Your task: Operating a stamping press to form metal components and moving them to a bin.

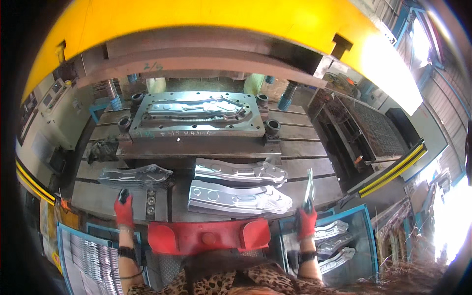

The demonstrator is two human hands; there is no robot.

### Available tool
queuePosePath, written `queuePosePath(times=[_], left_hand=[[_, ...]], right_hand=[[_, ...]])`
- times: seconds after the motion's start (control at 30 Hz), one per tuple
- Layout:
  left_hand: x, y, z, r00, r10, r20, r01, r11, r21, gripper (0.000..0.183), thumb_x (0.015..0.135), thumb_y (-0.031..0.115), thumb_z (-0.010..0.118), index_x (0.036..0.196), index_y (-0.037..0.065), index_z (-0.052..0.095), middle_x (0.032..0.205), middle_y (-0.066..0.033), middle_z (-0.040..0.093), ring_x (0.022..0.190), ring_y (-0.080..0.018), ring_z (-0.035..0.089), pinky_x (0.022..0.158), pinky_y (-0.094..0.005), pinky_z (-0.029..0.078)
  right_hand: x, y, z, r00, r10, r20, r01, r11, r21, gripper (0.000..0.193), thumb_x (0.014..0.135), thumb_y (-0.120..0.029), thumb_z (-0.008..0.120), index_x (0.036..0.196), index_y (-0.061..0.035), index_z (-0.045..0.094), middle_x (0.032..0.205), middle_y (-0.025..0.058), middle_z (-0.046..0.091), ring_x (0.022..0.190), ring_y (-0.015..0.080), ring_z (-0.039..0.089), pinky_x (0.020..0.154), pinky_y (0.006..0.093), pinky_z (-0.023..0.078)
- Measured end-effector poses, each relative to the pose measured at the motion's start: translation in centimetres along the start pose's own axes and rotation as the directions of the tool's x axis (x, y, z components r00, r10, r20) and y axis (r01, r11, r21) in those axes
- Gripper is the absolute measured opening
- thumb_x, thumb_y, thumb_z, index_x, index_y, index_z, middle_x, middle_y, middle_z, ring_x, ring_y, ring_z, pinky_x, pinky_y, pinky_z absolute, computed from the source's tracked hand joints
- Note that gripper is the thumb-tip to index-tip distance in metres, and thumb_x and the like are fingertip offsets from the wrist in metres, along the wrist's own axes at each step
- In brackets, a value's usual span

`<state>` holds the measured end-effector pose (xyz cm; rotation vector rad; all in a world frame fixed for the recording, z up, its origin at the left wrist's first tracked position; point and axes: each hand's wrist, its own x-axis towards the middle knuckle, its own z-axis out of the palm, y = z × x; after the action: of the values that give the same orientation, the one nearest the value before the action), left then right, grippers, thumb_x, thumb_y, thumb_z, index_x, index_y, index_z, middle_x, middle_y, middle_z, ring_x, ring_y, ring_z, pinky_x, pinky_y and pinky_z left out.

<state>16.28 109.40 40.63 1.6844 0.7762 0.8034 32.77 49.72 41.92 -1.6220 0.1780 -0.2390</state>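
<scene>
My right hand (307, 220), in a red glove with dark fingertips, grips a narrow metal piece (309, 186) that stands up edge-on, apparently a stamped metal part. Also gloved in red, my left hand (124, 210) is at the table's front edge, just before a stack of stamped metal parts (136, 176); its fingers are too small to read. Two more piles of shiny stamped parts, a rear one (236, 170) and a front one (231, 197), lie mid-table. Behind them, a similar formed part (196, 106) rests on the lower die (196, 129) of a press.
The yellow press frame (206, 19) and upper die (196, 61) hang over the bed. A red curved-ended piece (209, 237) stands before me. Blue-framed bins of metal parts flank me, one left (93, 260) and one right (366, 228). Yellow-striped bars (393, 169) edge the sides.
</scene>
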Motion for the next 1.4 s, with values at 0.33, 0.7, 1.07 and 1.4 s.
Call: queuePosePath(times=[0.33,0.7,1.07,1.4], left_hand=[[7.4,9.4,13.5,0.900,0.205,0.384,-0.109,0.961,-0.256,0.028,0.083,0.006,0.060,0.109,0.000,0.059,0.096,-0.0033,0.063,0.084,-0.0096,0.058,0.077,-0.0237,0.045],[9.8,6.6,19.0,0.878,0.169,0.447,0.015,0.925,-0.379,0.026,0.081,0.008,0.061,0.105,-0.001,0.061,0.092,-0.0037,0.065,0.082,-0.0095,0.059,0.074,-0.0231,0.046],[7.5,6.6,22.8,0.902,0.104,0.420,0.166,0.813,-0.558,0.028,0.080,0.008,0.063,0.107,-0.001,0.058,0.089,-0.0062,0.064,0.077,-0.0139,0.062,0.068,-0.0278,0.051],[11.4,6.4,23.6,0.619,-0.070,0.782,0.744,0.370,-0.556,0.035,0.087,0.043,0.052,0.091,0.009,0.059,0.084,-0.0096,0.063,0.073,-0.0244,0.062,0.067,-0.0399,0.053]], right_hand=[[13.9,-8.9,28.2,0.829,-0.297,0.474,0.414,0.895,-0.163,0.058,0.073,-0.017,0.063,0.126,-0.0065,0.046,0.092,0.0205,0.063,0.085,0.0225,0.061,0.076,0.0316,0.046],[14.2,-5.4,35.7,0.859,-0.248,0.447,0.498,0.603,-0.623,0.057,0.078,-0.024,0.052,0.133,-0.0142,0.038,0.094,0.0248,0.060,0.089,0.0395,0.058,0.081,0.0451,0.045],[12.4,-3.1,34.2,0.826,-0.286,0.485,0.551,0.592,-0.589,0.061,0.076,-0.020,0.053,0.134,-0.0154,0.034,0.089,0.0239,0.061,0.085,0.0393,0.058,0.076,0.0463,0.046],[5.1,-8.4,23.6,0.770,-0.225,0.597,0.571,0.660,-0.489,0.053,0.074,-0.020,0.057,0.125,-0.0132,0.047,0.089,0.0228,0.061,0.085,0.0384,0.059,0.072,0.0412,0.047]])
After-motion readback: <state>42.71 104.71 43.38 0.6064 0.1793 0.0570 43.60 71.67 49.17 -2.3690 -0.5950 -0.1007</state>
